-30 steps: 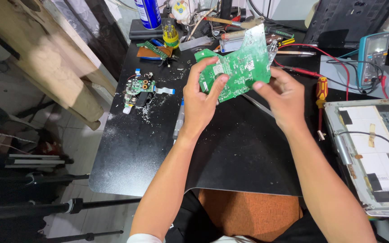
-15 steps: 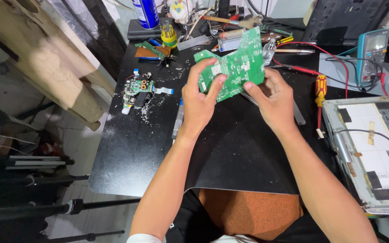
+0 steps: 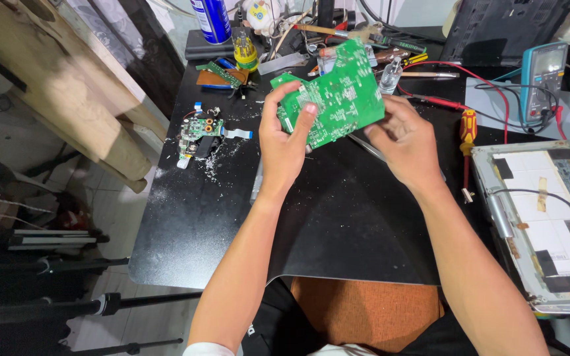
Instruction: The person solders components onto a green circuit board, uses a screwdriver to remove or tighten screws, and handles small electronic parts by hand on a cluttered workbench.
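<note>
Hands, left hand (image 3: 287, 135) and right hand (image 3: 405, 140), were clamped on opposite edges of a flat green circuit board (image 3: 331, 100), tilted up probably for inspection above the black work mat (image 3: 338, 224).

1. Only one view is showing this moment: the head camera, riding on the person's head and looking steeply down and forward over the black table (image 3: 186, 237).
2. It is sitting close in, so both forearms are running up from the bottom edge toward the upper centre of the frame.
3. The table's far edge is reaching the top of the frame, while the floor is filling the left side.
4. An opened screen panel (image 3: 549, 224) is being cut off at the right edge.
5. No second view is sharing any part of the scene.
</note>
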